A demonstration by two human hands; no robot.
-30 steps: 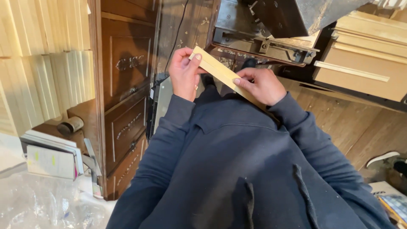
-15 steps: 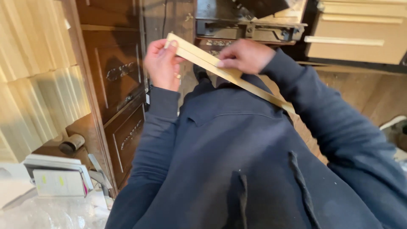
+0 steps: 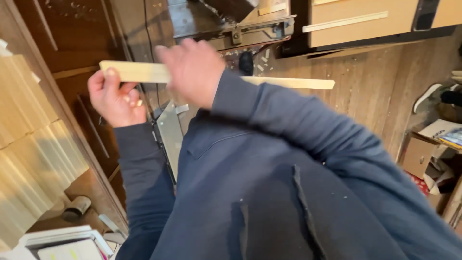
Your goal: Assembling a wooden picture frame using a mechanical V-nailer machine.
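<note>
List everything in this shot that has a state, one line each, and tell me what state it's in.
wooden strip: held level in the air, gripped at one end, far end free.
left hand: closed on the strip's end, thumb on top.
right hand: over the strip's middle, blurred; grip unclear.
cardboard box: lying open on the floor.
roll of tape: lying on its side.
stacked pale wood pieces: leaning in rows beside the dark cabinet.
</note>
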